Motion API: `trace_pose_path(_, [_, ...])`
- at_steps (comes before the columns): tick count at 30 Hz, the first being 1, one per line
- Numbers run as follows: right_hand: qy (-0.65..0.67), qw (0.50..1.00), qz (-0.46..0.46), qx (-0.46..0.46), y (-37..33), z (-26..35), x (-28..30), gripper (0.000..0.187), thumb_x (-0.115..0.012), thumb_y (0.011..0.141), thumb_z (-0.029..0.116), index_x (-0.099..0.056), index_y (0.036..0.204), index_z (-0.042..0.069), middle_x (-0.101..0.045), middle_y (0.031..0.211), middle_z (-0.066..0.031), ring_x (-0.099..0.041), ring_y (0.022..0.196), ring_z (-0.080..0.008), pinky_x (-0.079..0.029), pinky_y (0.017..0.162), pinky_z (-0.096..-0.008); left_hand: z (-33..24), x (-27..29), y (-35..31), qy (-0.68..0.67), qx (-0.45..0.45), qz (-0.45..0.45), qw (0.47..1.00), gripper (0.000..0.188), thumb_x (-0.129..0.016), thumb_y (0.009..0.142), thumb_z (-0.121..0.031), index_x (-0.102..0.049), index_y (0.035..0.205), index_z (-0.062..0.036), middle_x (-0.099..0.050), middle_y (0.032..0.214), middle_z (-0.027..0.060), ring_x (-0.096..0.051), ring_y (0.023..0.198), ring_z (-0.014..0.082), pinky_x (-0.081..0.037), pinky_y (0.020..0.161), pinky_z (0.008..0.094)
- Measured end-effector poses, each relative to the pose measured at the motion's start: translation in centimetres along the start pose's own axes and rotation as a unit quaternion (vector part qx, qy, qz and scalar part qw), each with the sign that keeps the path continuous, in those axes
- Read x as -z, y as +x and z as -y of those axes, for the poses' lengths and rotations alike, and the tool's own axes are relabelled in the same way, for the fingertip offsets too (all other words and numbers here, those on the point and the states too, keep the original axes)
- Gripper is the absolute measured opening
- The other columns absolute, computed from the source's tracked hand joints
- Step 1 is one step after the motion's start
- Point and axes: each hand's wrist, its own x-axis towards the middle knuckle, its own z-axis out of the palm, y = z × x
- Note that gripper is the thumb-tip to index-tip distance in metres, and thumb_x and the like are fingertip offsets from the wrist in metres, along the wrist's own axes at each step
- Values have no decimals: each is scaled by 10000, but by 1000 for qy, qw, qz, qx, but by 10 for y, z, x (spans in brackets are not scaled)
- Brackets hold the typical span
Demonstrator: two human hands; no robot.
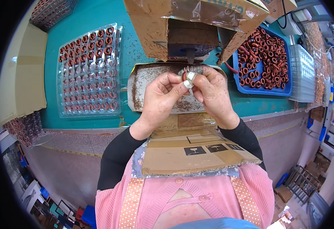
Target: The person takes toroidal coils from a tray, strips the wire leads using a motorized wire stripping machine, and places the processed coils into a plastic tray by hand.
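A small ring coil (184, 76) wound with copper-red wire, its thin leads pointing up, is pinched between my two hands. My left hand (160, 95) holds it from the left with thumb and fingers closed. From the right, my right hand (215, 88) closes on it too, its far fingers partly hidden. White wrapping (190, 76) covers the thumb tips. Just beyond the coil, a dark pointed tool tip (190, 55) sticks down in the opening of a cardboard housing (148, 30). Beneath my hands lies a shallow cardboard tray (139, 89) littered with brown specks.
At left, a clear plastic tray (62, 103) has several coils in its far rows. A blue bin (262, 90) heaped with coils stands right, beside stacked clear trays (302, 72). A cardboard flap (197, 152) lies across my front. A tan box (24, 72) borders the far left.
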Motion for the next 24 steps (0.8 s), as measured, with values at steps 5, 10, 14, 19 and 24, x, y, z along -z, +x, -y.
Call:
trace_pose_path(5, [-39,999,22,-2,-3,0,9,224,-609,868,213,-600,890,-9,-554,681,-13,-477,554,-52,-380,492,-203,0,-7,0,46,-47,-34,997,120,-680,832,-78,-619,914,-15,-645,774,28,-582,652,77,-436,557,222])
trace_pose_path(10, [-257,956,49,135,-2,-8,11,299,-598,897,303,-607,921,5,-570,782,-31,-527,636,-67,-444,577,-215,-13,3,9,564,-357,-31,744,129,-727,733,-89,-637,820,-55,-582,674,38,-578,578,168,-438,519,288])
trace_pose_path(14, [-131,990,41,-8,-5,-3,10,293,-575,909,289,-604,895,-3,-587,779,-38,-541,639,-68,-446,574,-213,-18,3,9,520,-303,-53,797,206,-778,698,-93,-641,837,-30,-583,692,41,-556,599,125,-414,517,258])
trace_pose_path(19, [-43,998,27,-32,-7,-5,10,265,-546,917,249,-549,880,-13,-600,749,-42,-548,585,-68,-445,538,-201,-12,9,10,379,-114,-25,918,218,-762,733,-122,-650,888,-17,-579,724,17,-548,645,83,-443,575,230])
trace_pose_path(24, [-79,996,12,-27,-5,-2,11,248,-572,900,235,-503,828,9,-564,710,-22,-507,556,-52,-393,476,-196,-6,5,8,94,22,7,995,186,-705,820,-85,-640,966,10,-618,819,3,-541,730,47,-444,629,193])
